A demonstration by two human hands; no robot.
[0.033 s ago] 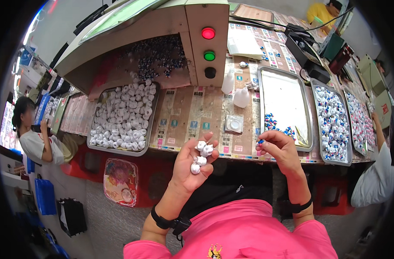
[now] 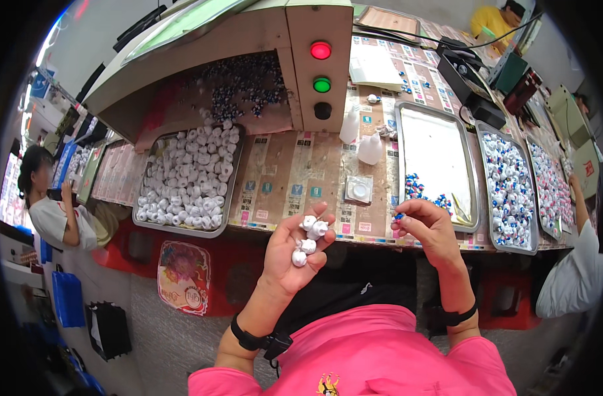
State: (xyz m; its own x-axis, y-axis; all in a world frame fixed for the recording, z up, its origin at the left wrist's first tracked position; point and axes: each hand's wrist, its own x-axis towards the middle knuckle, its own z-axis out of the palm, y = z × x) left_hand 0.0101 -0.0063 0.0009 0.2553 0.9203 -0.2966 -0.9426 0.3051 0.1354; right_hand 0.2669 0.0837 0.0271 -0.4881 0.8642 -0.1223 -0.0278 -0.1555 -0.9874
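My left hand (image 2: 289,261) is raised palm-up in front of the bench edge, cupping several small white parts (image 2: 309,236) against its fingers. Level with it to the right, my right hand (image 2: 433,231) pinches a small blue piece (image 2: 398,216) between thumb and fingertips, just in front of a metal tray (image 2: 433,142). That tray is mostly bare, with a few blue and white pieces (image 2: 420,188) at its near end. A metal tray (image 2: 182,230) heaped with white parts (image 2: 189,175) stands to the left of my left hand.
A beige machine housing (image 2: 295,99) with red, green and black buttons stands behind. Two squeeze bottles (image 2: 369,148) and a small clear container (image 2: 359,190) sit mid-bench. Full trays (image 2: 509,191) lie to the right. One person (image 2: 57,214) is at the left, another (image 2: 575,270) at the right.
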